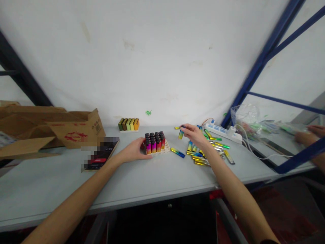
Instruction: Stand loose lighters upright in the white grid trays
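My left hand (134, 149) grips the left side of a small white tray (166, 149), its thumb along the front. Upright in this tray stand rows of lighters (154, 144) with black tops and pink, purple and red bodies. The tray's right end shows bare slots. To the right of the tray, my right hand (193, 133) pinches a blue and yellow lighter (180, 134) above the table. One more blue and yellow lighter (177, 152) lies between the tray and my right forearm. A loose pile of shiny lighters (200, 159), yellow, blue, green and silver, lies under and beside that forearm.
A second block of green and yellow lighters (129, 124) stands by the wall. An open cardboard box (76, 130) and a partly blurred phone (104, 152) are on the left. At right are a white power strip (223, 132), blue frame bars (254, 67) and another person's hand (306, 139).
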The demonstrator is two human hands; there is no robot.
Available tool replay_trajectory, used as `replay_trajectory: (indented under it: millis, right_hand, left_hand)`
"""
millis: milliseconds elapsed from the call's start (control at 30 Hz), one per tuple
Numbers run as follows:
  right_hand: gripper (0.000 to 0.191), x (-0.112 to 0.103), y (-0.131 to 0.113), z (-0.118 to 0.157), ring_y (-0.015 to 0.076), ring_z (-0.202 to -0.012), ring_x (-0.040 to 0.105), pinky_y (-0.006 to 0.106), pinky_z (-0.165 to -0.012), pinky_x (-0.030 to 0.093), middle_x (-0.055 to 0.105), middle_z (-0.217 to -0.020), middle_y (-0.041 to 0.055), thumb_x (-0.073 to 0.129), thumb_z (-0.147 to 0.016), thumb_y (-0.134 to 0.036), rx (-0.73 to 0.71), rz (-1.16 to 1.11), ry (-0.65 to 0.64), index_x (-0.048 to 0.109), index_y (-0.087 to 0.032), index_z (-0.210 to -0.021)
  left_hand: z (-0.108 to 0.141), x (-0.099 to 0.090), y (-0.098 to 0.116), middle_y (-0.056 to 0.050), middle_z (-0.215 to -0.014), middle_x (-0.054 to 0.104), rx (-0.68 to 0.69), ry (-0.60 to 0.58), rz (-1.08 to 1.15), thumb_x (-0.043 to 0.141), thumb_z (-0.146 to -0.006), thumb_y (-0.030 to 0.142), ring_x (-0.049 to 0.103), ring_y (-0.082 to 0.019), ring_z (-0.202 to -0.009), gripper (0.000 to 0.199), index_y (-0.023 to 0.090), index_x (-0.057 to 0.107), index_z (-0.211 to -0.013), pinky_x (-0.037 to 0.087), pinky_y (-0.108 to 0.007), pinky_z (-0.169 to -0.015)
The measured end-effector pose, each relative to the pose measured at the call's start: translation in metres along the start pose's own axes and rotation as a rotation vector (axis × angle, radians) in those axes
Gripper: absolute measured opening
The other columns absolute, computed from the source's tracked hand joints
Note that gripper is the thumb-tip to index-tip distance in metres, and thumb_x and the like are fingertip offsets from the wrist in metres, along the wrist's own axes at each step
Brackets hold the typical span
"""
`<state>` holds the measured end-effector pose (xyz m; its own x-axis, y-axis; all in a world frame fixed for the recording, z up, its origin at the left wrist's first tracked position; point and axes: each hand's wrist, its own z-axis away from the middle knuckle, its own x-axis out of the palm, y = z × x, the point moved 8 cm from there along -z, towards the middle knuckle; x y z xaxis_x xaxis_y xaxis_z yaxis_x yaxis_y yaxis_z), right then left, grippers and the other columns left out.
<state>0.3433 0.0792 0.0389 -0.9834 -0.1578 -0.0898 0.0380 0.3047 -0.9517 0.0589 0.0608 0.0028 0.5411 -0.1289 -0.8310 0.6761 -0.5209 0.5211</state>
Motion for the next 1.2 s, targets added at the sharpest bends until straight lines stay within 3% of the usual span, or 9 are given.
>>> replay_trajectory:
  millis: [133, 233, 300, 367, 433, 533, 633, 933, 1200]
  right_hand:
    - [0.049, 0.019, 0.008, -0.012, 0.0195, -0.094, 0.068, 0.032, -0.079, 0.056, 0.071, -0.106, 0.0059, 0.075, -0.079, -0.065, 0.061, -0.260, 0.026, 0.063, -0.023, -0.100]
    - [0.048, 0.042, 0.007, -0.010, 0.0142, -0.070, 0.064, 0.030, -0.067, 0.056, 0.066, -0.085, -0.0009, 0.069, -0.083, -0.068, 0.084, -0.298, -0.065, 0.054, -0.025, -0.101]
    - [0.046, 0.055, 0.005, -0.008, 0.0085, -0.048, 0.046, 0.022, -0.049, 0.043, 0.051, -0.066, -0.0085, 0.065, -0.086, -0.068, 0.092, -0.250, -0.111, 0.052, -0.026, -0.100]
    - [0.045, 0.061, 0.004, -0.008, 0.0066, -0.041, 0.028, 0.018, -0.040, 0.026, 0.035, -0.059, -0.0114, 0.061, -0.088, -0.069, 0.077, -0.155, -0.106, 0.052, -0.026, -0.096]
    - [0.048, 0.061, 0.002, -0.010, 0.0073, -0.042, 0.024, 0.020, -0.039, 0.020, 0.031, -0.056, -0.0108, 0.058, -0.088, -0.072, 0.020, -0.033, -0.027, 0.050, -0.024, -0.087]
    - [0.055, 0.054, 0.001, -0.009, 0.0094, -0.046, 0.031, 0.024, -0.044, 0.025, 0.035, -0.053, -0.0070, 0.052, -0.089, -0.074, -0.096, 0.184, 0.154, 0.044, -0.023, -0.068]
    - [0.056, 0.050, 0.003, -0.004, 0.0108, -0.052, 0.035, 0.027, -0.050, 0.026, 0.036, -0.052, -0.0040, 0.049, -0.090, -0.067, -0.164, 0.380, 0.249, 0.038, -0.023, -0.057]
    - [0.038, 0.033, 0.007, 0.005, 0.0117, -0.054, 0.036, 0.029, -0.056, 0.024, 0.036, -0.054, -0.0037, 0.046, -0.086, -0.047, -0.173, 0.520, 0.309, 0.038, -0.023, -0.057]
    - [0.050, 0.043, 0.000, 0.011, 0.0127, -0.058, 0.039, 0.028, -0.058, 0.028, 0.040, -0.058, -0.0036, 0.046, -0.095, -0.059, -0.228, 0.550, 0.222, 0.044, -0.022, -0.063]
  left_hand:
    - [0.000, -0.002, -0.002, -0.008, -0.098, 0.070, -0.023, 0.009, 0.029, 0.085, -0.059, 0.063, 0.065, -0.028, -0.085, 0.066, 0.018, 0.063, -0.103, 0.053, -0.039, -0.076]
    - [0.001, -0.004, -0.003, -0.008, -0.098, 0.070, -0.029, 0.002, 0.052, 0.085, -0.059, 0.061, 0.065, -0.027, -0.085, 0.065, 0.017, 0.063, -0.101, 0.053, -0.038, -0.076]
    - [0.001, -0.005, -0.004, -0.008, -0.099, 0.071, -0.027, -0.009, 0.055, 0.085, -0.060, 0.060, 0.066, -0.027, -0.087, 0.064, 0.017, 0.064, -0.101, 0.053, -0.038, -0.079]
    - [0.002, -0.006, -0.006, -0.009, -0.100, 0.072, -0.022, -0.017, 0.057, 0.085, -0.060, 0.059, 0.066, -0.028, -0.089, 0.064, 0.017, 0.064, -0.103, 0.053, -0.038, -0.080]
    - [0.002, -0.007, -0.008, -0.009, -0.101, 0.073, -0.015, -0.018, 0.062, 0.085, -0.059, 0.060, 0.067, -0.029, -0.090, 0.066, 0.017, 0.066, -0.105, 0.053, -0.038, -0.081]
    - [0.003, -0.009, -0.008, -0.008, -0.100, 0.073, 0.004, -0.016, 0.082, 0.085, -0.057, 0.061, 0.067, -0.029, -0.090, 0.070, 0.017, 0.067, -0.108, 0.053, -0.038, -0.081]
    - [0.004, -0.010, -0.008, -0.008, -0.102, 0.074, 0.010, -0.032, 0.102, 0.085, -0.057, 0.060, 0.067, -0.030, -0.092, 0.072, 0.018, 0.067, -0.112, 0.053, -0.038, -0.082]
    - [0.003, -0.009, -0.010, -0.009, -0.106, 0.074, 0.009, -0.031, 0.111, 0.086, -0.056, 0.060, 0.068, -0.031, -0.096, 0.076, 0.018, 0.067, -0.116, 0.054, -0.040, -0.086]
    - [0.004, -0.008, -0.013, -0.008, -0.106, 0.074, 0.018, -0.029, 0.105, 0.086, -0.055, 0.060, 0.068, -0.030, -0.095, 0.076, 0.018, 0.067, -0.116, 0.054, -0.039, -0.085]
